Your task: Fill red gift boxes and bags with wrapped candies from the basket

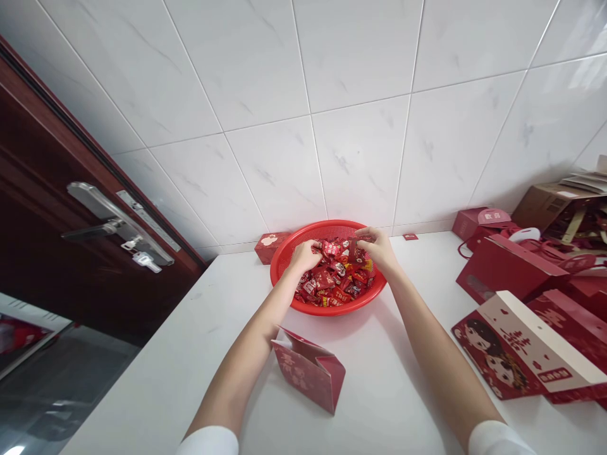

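Observation:
A red plastic basket (342, 310) full of red-wrapped candies (339, 294) stands on the white table near the wall. Over the basket's left part, my left hand (305, 256) has its fingers curled together at a small wrapped piece. My right hand (378, 249) is at the basket's right rear, its fingers round a dark red packet (355, 251). An open red paper bag (308, 371) with a printed front stands tilted between my forearms, nearer to me than the basket.
A small red box (270, 248) sits behind the basket's left side. Red gift bags (509, 268) and a patterned box (502, 360) crowd the right side. Behind them is a cardboard box (543, 205). A dark red door (61, 208) with keys stands at the left.

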A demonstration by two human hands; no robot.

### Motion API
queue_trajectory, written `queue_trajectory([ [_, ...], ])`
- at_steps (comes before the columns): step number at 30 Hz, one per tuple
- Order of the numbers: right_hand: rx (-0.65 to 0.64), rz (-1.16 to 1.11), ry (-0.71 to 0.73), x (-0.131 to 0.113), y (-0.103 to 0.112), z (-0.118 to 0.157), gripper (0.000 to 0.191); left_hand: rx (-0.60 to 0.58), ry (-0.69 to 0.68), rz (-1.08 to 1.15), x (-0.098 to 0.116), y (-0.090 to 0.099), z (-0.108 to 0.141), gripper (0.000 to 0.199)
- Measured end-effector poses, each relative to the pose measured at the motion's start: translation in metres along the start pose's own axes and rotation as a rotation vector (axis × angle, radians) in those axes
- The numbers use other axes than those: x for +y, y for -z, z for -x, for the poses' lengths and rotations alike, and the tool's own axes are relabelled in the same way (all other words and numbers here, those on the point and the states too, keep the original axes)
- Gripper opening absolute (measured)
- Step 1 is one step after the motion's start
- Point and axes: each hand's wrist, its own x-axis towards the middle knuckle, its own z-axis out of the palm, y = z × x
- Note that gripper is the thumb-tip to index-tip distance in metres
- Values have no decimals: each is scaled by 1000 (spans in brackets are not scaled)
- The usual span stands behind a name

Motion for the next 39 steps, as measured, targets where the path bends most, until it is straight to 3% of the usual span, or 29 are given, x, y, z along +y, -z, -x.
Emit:
queue_trajectory([
  [4,-1,7,-2,-1,0,0,27,-23,16,-114,2,3,5,46],
  [9,2,17,-9,-4,0,2,26,-169,-57,-214,17,6,15,23],
  [13,-6,21,-10,-5,0,3,25,-315,-11,-312,23,0,22,36],
  [17,-10,24,-10,-5,0,4,26,-360,13,-289,20,-4,21,33],
  [21,-10,15,5,-4,-1,2,25,-297,-2,-86,11,-1,14,23],
  [25,-17,14,10,-2,-1,1,25,-165,-51,238,7,2,9,42],
  [29,-66,18,26,-4,0,3,24,-111,-104,488,10,2,6,46],
  [39,-343,36,-7,-13,-1,9,22,-84,-126,692,8,-2,5,24],
])
